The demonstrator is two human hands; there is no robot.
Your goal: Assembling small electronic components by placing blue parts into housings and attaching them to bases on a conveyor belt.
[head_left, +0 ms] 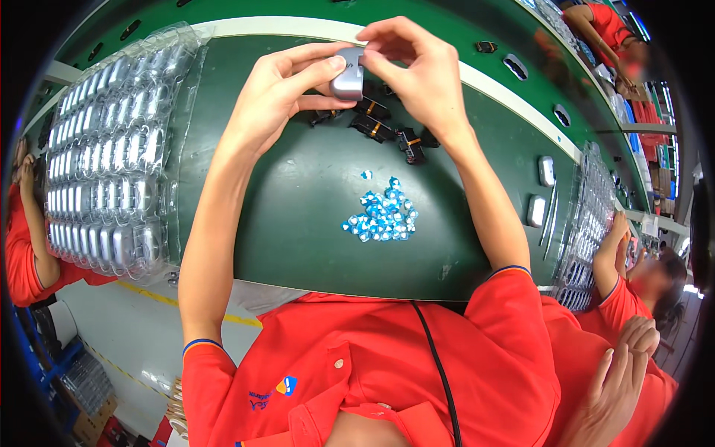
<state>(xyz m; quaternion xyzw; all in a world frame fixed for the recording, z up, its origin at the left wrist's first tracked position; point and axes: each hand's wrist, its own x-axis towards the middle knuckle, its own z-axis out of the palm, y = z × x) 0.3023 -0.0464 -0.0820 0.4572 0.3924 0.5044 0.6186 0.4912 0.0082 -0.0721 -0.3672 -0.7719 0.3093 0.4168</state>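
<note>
Over the far part of the green table, my left hand [287, 89] holds a rounded silver-grey plastic casing [347, 80], thumb on its face and fingers behind and below. At the casing's right edge, my right hand [421, 74] has its thumb and index finger bent against it; whether a small part sits between them is hidden. Just below both hands lie several small black parts with orange-brown strips [372, 128]. Nearer to me on the table is a loose pile of small blue-and-white pieces [383, 214].
Stacked clear trays of silver casings [112, 156] stand at the left, and another tray stack [585, 223] at the right. Two silver casings [536, 211] lie near the right stack. Beyond a pale rail [514, 104], a green belt [253, 9] carries parts. Co-workers in red sit on both sides.
</note>
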